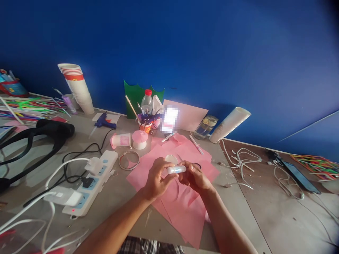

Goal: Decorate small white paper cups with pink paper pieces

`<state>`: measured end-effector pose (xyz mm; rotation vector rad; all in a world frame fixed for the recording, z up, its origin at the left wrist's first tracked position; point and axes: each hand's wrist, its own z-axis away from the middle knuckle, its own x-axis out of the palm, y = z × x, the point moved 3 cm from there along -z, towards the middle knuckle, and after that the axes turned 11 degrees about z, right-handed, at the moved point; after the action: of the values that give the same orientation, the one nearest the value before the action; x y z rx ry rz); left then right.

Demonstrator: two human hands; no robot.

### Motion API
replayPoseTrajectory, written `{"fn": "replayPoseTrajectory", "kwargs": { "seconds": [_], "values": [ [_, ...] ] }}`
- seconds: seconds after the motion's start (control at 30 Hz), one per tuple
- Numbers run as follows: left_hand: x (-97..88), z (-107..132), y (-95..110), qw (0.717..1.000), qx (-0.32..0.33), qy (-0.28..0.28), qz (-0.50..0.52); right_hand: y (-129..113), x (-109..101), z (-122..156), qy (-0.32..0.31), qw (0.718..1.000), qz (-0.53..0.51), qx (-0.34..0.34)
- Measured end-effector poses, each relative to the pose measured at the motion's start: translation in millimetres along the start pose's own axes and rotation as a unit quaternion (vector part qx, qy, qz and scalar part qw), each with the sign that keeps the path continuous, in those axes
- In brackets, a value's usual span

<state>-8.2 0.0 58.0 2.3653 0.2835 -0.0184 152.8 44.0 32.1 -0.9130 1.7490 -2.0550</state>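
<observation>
Center of frame: your curled left hand point(158, 179) and right hand point(195, 177) pinched a small clear tube point(176, 169), long axis nearly level, its right end tucked into the right fingers point(189, 168), above pink paper point(182, 218).

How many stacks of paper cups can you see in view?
2. A red-banded paper cup stack stands tilted near the blue wall at far left; a plain white paper cup stack lies on its side right of the glass jar. Others could be hidden.
</observation>
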Motion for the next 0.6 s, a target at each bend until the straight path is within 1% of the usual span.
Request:
{"fn": "replayPoseTrajectory", "kwargs": {
  "seconds": [0.07,0.13,0.2,0.23,0.47,0.53,0.6],
  "values": [
    [-0.4,-0.6,0.3,1.0,0.002,0.0,0.0,0.0,0.0,0.0,0.0,1.0,0.008,0.011],
    [-0.6,-1.3,1.2,1.0,0.009,-0.001,-0.001,-0.9,0.7,0.1,-0.015,1.0,0.007,0.019],
    [-0.6,-1.7,1.8,1.0,0.016,-0.005,-0.001,-2.6,1.3,0.3,-0.033,0.999,0.006,0.018],
    [-0.6,-1.7,1.8,1.0,0.018,-0.006,0.0,-3.4,1.1,0.2,-0.032,0.999,0.008,0.013],
    [-0.1,0.7,-3.8,1.0,-0.012,-0.002,0.004,-5.5,1.4,-1.2,0.048,0.994,0.055,-0.081],
    [0.4,1.1,-4.3,1.0,-0.017,-0.001,0.004,-5.3,1.9,-1.1,0.06,0.993,0.06,-0.077],
    [0.5,1.4,-4.4,1.0,-0.023,0.002,0.006,-4.8,2.5,-0.8,0.051,0.996,0.051,-0.052]
  ]
}}
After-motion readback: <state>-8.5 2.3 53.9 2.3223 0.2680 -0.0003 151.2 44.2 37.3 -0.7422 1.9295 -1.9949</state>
